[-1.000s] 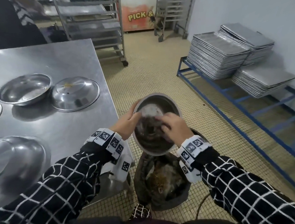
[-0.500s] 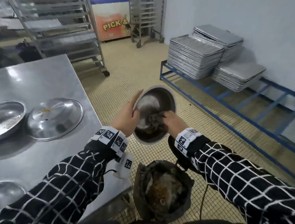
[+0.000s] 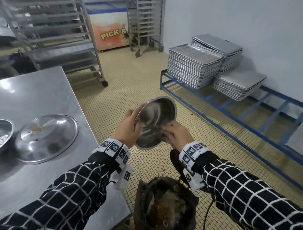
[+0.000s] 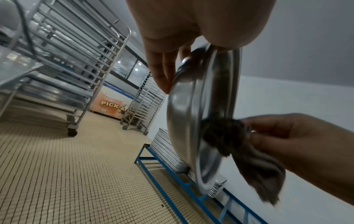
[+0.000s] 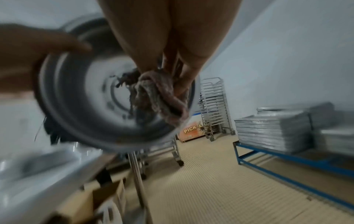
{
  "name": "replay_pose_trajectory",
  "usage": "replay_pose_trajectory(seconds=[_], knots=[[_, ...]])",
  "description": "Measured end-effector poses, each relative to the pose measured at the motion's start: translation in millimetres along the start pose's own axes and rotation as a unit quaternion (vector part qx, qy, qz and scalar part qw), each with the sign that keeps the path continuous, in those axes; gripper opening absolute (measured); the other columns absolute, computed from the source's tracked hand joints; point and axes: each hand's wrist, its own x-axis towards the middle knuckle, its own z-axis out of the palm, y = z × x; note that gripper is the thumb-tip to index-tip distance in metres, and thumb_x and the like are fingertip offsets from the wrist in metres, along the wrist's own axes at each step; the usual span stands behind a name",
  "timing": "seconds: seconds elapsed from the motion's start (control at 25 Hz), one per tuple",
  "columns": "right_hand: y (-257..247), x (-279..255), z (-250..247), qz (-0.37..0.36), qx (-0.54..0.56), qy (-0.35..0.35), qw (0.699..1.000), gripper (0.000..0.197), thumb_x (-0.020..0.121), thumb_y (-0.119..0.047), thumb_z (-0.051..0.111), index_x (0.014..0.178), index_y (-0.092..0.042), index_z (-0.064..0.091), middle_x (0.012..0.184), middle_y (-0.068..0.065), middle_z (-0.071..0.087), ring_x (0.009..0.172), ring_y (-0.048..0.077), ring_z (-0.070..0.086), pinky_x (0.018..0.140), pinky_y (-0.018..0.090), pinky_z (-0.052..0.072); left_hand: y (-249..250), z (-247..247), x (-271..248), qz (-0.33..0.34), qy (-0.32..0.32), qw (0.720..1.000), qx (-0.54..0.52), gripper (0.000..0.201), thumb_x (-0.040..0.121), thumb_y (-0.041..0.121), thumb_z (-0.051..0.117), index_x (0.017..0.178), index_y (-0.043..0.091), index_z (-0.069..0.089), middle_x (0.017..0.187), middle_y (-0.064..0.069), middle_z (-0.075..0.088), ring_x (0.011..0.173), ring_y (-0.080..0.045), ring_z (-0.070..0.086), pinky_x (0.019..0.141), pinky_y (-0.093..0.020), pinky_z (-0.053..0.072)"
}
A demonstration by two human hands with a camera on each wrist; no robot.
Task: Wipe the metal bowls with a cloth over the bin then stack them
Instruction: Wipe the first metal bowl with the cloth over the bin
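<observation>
Since a moment ago the metal bowl (image 3: 155, 122) has risen and drifted forward of the bin (image 3: 166, 206), no longer directly above it. The left hand (image 3: 128, 129) grips its rim, thumb inside; the right hand (image 3: 176, 133) clutches the cloth (image 4: 223, 136) against the lower inner wall. Best sweep outward toward the rim, with the bowl tilted back over the bin.

Dim, even indoor light; glare on the steel table (image 3: 33, 95); right-wrist view perhaps motion-blurred; edges bowed.

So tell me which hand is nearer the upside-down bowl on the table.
Left. The left hand grips the held bowl's table-side rim, nearer the upside-down bowl; the right hand is farther off.
</observation>
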Motion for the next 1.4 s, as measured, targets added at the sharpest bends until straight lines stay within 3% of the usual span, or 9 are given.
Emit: replay_pose_trajectory(seconds=[0.16, 0.4, 0.6, 0.76, 0.88, 0.96, 1.04, 1.2, 1.4], knots=[[-12.8, 29.4, -17.2, 0.037, 0.176, 0.185, 0.966, 0.024, 0.09, -0.011, 0.059, 0.114, -0.008, 0.064, 0.11, -0.001, 0.052, 0.103, 0.011, 0.05, 0.093, 0.015, 0.041, -0.8, 2.1, 8.8, -0.04, 0.001, 0.995, -0.088, 0.045, 0.102, 0.025, 0.037, 0.146, 0.029, 0.033, 0.136, -0.005, 0.05, 0.118, -0.017, 0.051, 0.099, -0.042, 0.048], [-21.5, 31.5, 4.0, -0.109, 0.104, 0.009, 0.989, 0.028, 0.087, -0.006, 0.06, 0.113, -0.014, 0.069, 0.122, 0.002, 0.054, 0.11, 0.014, 0.049, 0.102, 0.022, 0.038, 8.6, -2.0, 10.9, -0.033, 0.016, 0.994, -0.1, 0.044, 0.101, 0.035, 0.036, 0.145, 0.03, 0.035, 0.135, -0.001, 0.052, 0.124, -0.018, 0.049, 0.103, -0.048, 0.043], [-3.5, 15.7, 8.8, -0.131, 0.072, -0.095, 0.984, 0.03, 0.089, -0.009, 0.058, 0.115, -0.02, 0.069, 0.123, 0.001, 0.059, 0.113, 0.015, 0.051, 0.095, 0.009, 0.033, 11.5, -15.5, 10.1, -0.014, 0.037, 0.996, -0.081, 0.044, 0.098, 0.028, 0.037, 0.14, 0.04, 0.035, 0.136, 0.002, 0.052, 0.125, -0.018, 0.049, 0.101, -0.05, 0.045], [7.0, -1.1, -4.9, -0.136, 0.0, -0.181, 0.974, 0.025, 0.091, -0.012, 0.057, 0.112, -0.013, 0.069, 0.122, 0.002, 0.06, 0.106, 0.016, 0.056, 0.089, 0.013, 0.04, 17.5, -15.0, 1.0, -0.032, 0.059, 0.997, -0.035, 0.049, 0.1, 0.012, 0.038, 0.143, 0.035, 0.033, 0.135, -0.003, 0.048, 0.113, -0.021, 0.054, 0.09, -0.034, 0.052], [9.5, -22.2, 5.4, -0.047, 0.079, 0.005, 0.996, 0.025, 0.092, -0.012, 0.057, 0.114, -0.014, 0.068, 0.112, -0.003, 0.059, 0.1, 0.009, 0.055, 0.094, 0.023, 0.046, 19.7, -18.3, -4.8, -0.04, 0.094, 0.994, -0.045, 0.052, 0.099, 0.012, 0.038, 0.144, 0.038, 0.03, 0.134, -0.002, 0.047, 0.107, -0.018, 0.056, 0.083, -0.028, 0.054], [-2.2, -31.6, 12.1, -0.012, 0.199, 0.164, 0.966, 0.027, 0.092, -0.015, 0.057, 0.118, -0.015, 0.065, 0.11, -0.007, 0.059, 0.101, 0.005, 0.056, 0.092, 0.018, 0.048, 21.5, -17.3, -9.1, -0.049, 0.114, 0.988, -0.092, 0.05, 0.099, 0.014, 0.038, 0.143, 0.037, 0.03, 0.135, 0.0, 0.048, 0.116, -0.017, 0.053, 0.092, -0.035, 0.052], [-22.4, -35.8, 17.3, -0.079, 0.248, 0.177, 0.949, 0.031, 0.094, -0.022, 0.053, 0.124, -0.015, 0.061, 0.119, -0.008, 0.057, 0.108, 0.001, 0.054, 0.095, 0.019, 0.046, 28.1, -11.6, -13.8, -0.068, 0.13, 0.977, -0.155, 0.044, 0.101, 0.019, 0.038, 0.142, 0.034, 0.031, 0.133, -0.002, 0.05, 0.118, -0.018, 0.052, 0.091, -0.036, 0.053], [-35.0, -44.7, 35.5, -0.213, 0.035, -0.001, 0.976, 0.058, 0.098, -0.05, 0.022, 0.149, -0.022, 0.025, 0.152, -0.003, 0.031, 0.144, 0.012, 0.018, 0.117, 0.036, 0.017, 40.5, -10.8, -19.0, -0.076, 0.14, 0.958, -0.237, 0.037, 0.103, 0.017, 0.035, 0.137, 0.033, 0.038, 0.116, 0.001, 0.056, 0.097, -0.01, 0.058, 0.065, -0.014, 0.051], [-3.2, -34.9, 21.5, -0.18, -0.129, -0.022, 0.975, 0.076, 0.09, -0.061, -0.011, 0.148, -0.027, 0.024, 0.154, -0.004, 0.028, 0.146, 0.016, 0.008, 0.119, 0.039, 0.006, 41.1, -17.0, -24.8, -0.074, 0.132, 0.969, -0.196, 0.04, 0.103, 0.019, 0.036, 0.14, 0.031, 0.036, 0.12, 0.0, 0.057, 0.105, -0.016, 0.059, 0.076, -0.025, 0.054]])
